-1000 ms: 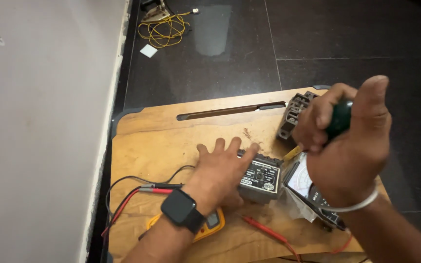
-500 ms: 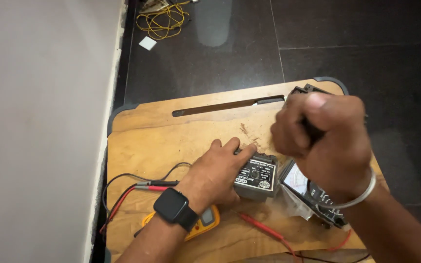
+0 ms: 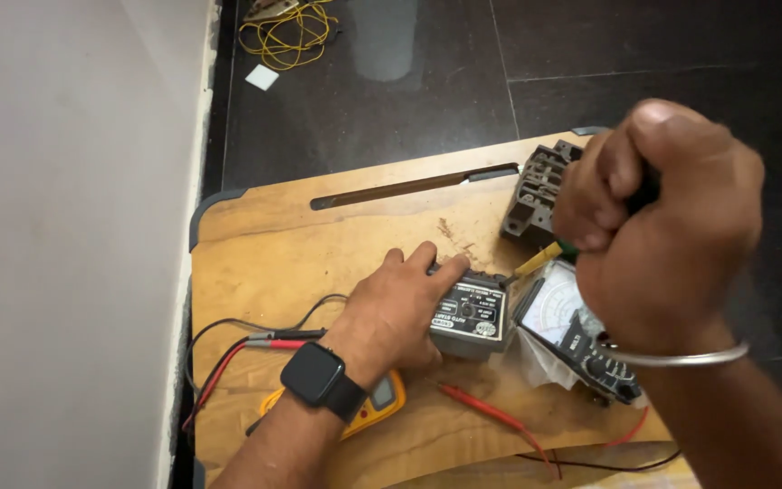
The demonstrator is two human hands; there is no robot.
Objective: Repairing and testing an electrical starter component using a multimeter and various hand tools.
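1. Fingers (image 3: 445, 268) of left hand (image 3: 391, 312) spread flat, pressing small grey box (image 3: 469, 317) onto wooden board (image 3: 319, 244).
2. Right hand (image 3: 662, 217) fisted tight on screwdriver (image 3: 549, 256), yellow shaft angled at box's top right corner.
3. Analog meter (image 3: 572, 330) just right of box.

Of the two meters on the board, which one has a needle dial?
The black meter at the right, under the right hand: it shows a white needle scale. The yellow meter beneath the left wrist has a small flat screen instead.
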